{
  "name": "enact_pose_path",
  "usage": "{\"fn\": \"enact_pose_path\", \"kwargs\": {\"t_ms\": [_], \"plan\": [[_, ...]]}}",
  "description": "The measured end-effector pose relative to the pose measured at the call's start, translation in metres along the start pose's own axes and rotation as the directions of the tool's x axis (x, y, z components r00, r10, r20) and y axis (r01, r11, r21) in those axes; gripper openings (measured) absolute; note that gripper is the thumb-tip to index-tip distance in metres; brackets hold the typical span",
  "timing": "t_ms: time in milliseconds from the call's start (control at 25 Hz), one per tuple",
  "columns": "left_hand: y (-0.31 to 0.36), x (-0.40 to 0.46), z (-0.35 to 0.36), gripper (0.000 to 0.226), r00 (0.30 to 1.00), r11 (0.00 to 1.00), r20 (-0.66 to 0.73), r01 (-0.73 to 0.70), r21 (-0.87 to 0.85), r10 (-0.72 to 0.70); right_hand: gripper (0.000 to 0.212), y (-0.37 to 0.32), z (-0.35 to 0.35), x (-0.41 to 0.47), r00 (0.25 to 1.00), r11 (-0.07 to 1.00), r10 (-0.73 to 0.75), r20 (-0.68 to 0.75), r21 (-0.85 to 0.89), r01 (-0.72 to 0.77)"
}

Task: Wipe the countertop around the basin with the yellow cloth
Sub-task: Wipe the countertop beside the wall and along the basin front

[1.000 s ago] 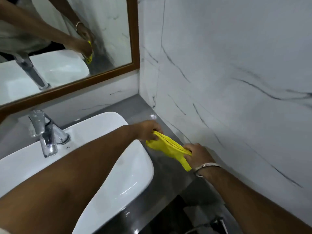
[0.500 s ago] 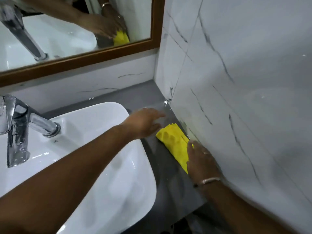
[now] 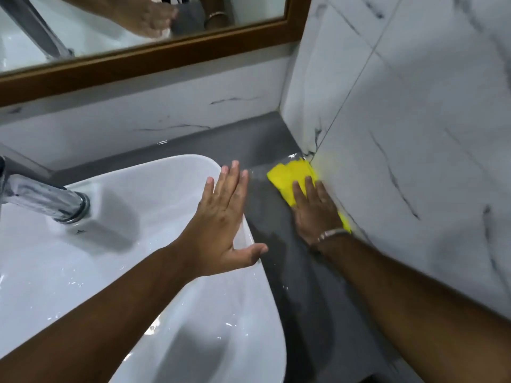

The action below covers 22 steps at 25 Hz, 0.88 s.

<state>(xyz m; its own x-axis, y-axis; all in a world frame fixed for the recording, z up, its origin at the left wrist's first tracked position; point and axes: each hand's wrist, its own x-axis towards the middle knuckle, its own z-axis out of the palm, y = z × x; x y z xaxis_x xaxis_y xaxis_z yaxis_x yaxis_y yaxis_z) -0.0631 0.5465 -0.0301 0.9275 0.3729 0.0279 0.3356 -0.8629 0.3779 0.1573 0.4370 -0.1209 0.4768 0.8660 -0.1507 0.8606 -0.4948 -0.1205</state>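
Observation:
The yellow cloth (image 3: 290,176) lies folded flat on the grey countertop (image 3: 301,286), in the narrow strip between the white basin (image 3: 154,244) and the marble side wall. My right hand (image 3: 316,211) presses down on the cloth's near half, fingers flat, a metal bangle on the wrist. A bit of cloth shows yellow beside the wrist against the wall. My left hand (image 3: 221,217) hovers over the basin's right rim with fingers spread and nothing in it, a short gap from the cloth.
A chrome tap (image 3: 47,200) juts over the basin from the left. A wood-framed mirror (image 3: 154,59) runs along the back wall. The marble wall (image 3: 414,134) closes the right side. The counter continues behind the basin (image 3: 221,139), with wet streaks on it.
Both hands held the cloth stretched between them; now it lies flat under my right hand, pushed farther along the wall. My left hand let go and drew back over the basin.

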Motion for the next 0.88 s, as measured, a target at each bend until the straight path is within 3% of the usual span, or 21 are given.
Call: {"fn": "enact_pose_path", "kwargs": {"t_ms": [120,240,360,440,520,600,680,800,880], "plan": [[0.002,0.002,0.002,0.107,1.000,1.000,-0.015,0.015,-0.014,-0.016,0.060,-0.024,0.016,0.024,0.965,0.968,-0.240,-0.103,-0.097,0.230],[0.004,0.002,-0.001,0.106,0.999,0.999,0.009,0.032,-0.013,-0.032,0.073,-0.033,0.031,-0.092,0.876,0.877,-0.479,-0.056,-0.073,0.474],[0.006,0.001,-0.005,0.107,0.999,0.999,0.031,0.038,-0.016,-0.037,0.063,-0.012,0.025,-0.169,0.908,0.908,-0.419,-0.017,0.012,0.419],[0.006,0.001,-0.004,0.106,0.999,0.999,0.022,0.035,-0.028,-0.035,0.058,-0.002,0.021,-0.130,0.955,0.955,-0.296,-0.017,-0.019,0.296],[0.004,0.002,-0.001,0.104,0.999,0.998,0.019,0.035,-0.050,-0.034,0.057,-0.006,0.013,-0.055,0.997,0.998,-0.055,-0.052,0.018,0.056],[0.003,0.003,0.001,0.103,0.999,0.997,0.005,0.036,-0.065,-0.036,0.059,-0.019,0.008,-0.011,0.998,0.995,0.037,0.044,0.093,-0.041],[0.003,0.002,0.000,0.101,0.999,0.998,0.016,0.032,-0.060,-0.031,0.067,-0.034,0.021,-0.038,0.994,0.993,-0.101,-0.029,0.060,0.103],[0.005,0.002,-0.010,0.099,0.997,0.999,0.061,0.046,-0.017,-0.045,0.073,-0.042,0.039,-0.166,0.918,0.918,-0.393,-0.044,0.045,0.395],[0.008,0.000,-0.018,0.098,0.995,0.998,0.094,0.036,0.048,-0.040,0.065,-0.016,0.046,-0.199,0.907,0.907,-0.421,0.004,-0.016,0.421]]}}
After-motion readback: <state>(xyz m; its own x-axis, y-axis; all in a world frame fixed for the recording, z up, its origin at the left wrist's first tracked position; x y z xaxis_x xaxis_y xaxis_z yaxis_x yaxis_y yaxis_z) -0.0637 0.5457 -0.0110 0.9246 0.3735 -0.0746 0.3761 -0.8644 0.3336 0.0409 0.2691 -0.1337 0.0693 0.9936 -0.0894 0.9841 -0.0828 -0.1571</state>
